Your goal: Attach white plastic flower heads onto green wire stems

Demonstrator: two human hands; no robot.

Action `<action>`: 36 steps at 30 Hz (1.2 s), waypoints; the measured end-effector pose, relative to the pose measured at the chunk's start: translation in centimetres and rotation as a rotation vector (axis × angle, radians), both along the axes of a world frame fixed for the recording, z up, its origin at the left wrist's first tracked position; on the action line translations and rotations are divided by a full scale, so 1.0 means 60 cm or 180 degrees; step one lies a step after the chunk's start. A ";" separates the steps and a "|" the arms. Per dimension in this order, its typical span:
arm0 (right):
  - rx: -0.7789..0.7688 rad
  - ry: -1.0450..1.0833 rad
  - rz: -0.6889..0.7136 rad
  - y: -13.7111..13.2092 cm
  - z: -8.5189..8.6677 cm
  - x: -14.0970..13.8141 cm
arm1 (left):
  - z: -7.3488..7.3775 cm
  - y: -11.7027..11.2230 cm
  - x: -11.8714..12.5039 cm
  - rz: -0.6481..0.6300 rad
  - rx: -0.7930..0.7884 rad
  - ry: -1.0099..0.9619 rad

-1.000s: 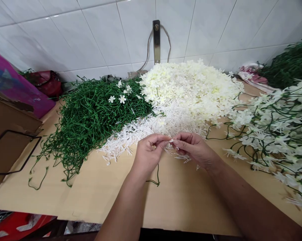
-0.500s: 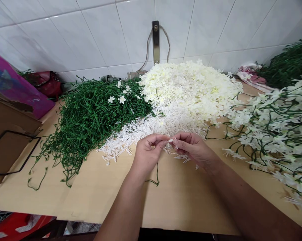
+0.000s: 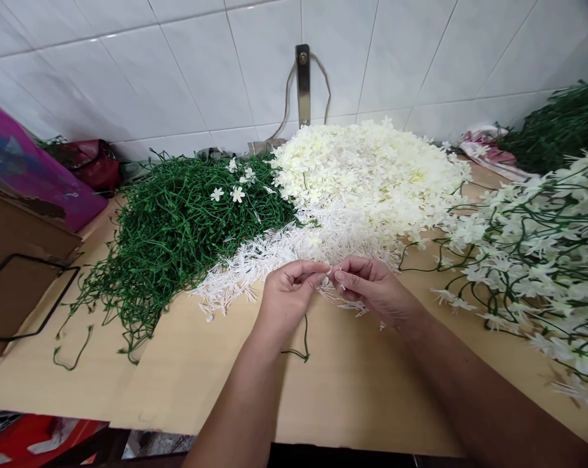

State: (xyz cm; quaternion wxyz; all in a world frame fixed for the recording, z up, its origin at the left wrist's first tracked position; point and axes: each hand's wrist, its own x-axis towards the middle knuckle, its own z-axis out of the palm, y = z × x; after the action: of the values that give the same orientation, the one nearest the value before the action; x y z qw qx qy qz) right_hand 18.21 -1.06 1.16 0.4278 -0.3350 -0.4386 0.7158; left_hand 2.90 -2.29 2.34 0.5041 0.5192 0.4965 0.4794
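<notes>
My left hand (image 3: 288, 296) and my right hand (image 3: 372, 287) meet fingertip to fingertip over the wooden table (image 3: 187, 383), both pinched on a small white flower piece (image 3: 330, 273). A green stem (image 3: 301, 338) hangs down from under my left hand and curls on the table. Just behind my hands lies a spread of white plastic stamen pieces (image 3: 284, 250). Behind that rises a heap of cream flower petals (image 3: 367, 172).
A big tangle of green stems (image 3: 177, 224) fills the left of the table. Finished stems with white flowers (image 3: 542, 253) lie at the right. A cardboard box (image 3: 15, 273) stands at far left, a red bag (image 3: 92, 162) by the tiled wall, more green stems (image 3: 562, 123) at far right.
Nothing has visibly changed beyond a slight shift of the view; both hands stay pinched together on the small piece.
</notes>
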 end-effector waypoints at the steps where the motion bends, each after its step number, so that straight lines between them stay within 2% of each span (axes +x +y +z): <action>1: -0.0004 -0.0009 -0.0009 0.000 0.000 -0.001 | 0.000 0.000 0.000 -0.0004 0.0024 0.0036; 4: -0.0006 -0.0110 -0.0069 0.000 0.003 -0.003 | -0.001 -0.001 0.000 0.0003 0.0212 0.0304; 9: 0.0083 -0.0398 -0.0126 0.001 0.005 -0.005 | 0.000 -0.002 0.000 0.0016 0.0796 0.0939; 14: 0.0105 -0.0471 -0.0104 0.001 0.001 -0.003 | 0.000 -0.004 -0.001 -0.0057 0.1137 0.1204; 24: 0.0089 -0.0345 -0.0012 0.001 0.005 -0.002 | 0.008 -0.005 -0.001 -0.0017 0.0872 0.0868; 36: 0.0054 -0.0348 -0.0063 -0.002 0.004 -0.002 | 0.006 -0.002 -0.001 -0.0017 0.0736 0.0742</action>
State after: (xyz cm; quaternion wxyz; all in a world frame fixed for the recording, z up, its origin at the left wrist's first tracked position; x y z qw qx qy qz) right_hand 18.08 -1.17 1.42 0.4132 -0.3743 -0.4641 0.6883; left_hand 2.82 -2.43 2.72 0.3811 0.6272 0.4918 0.4685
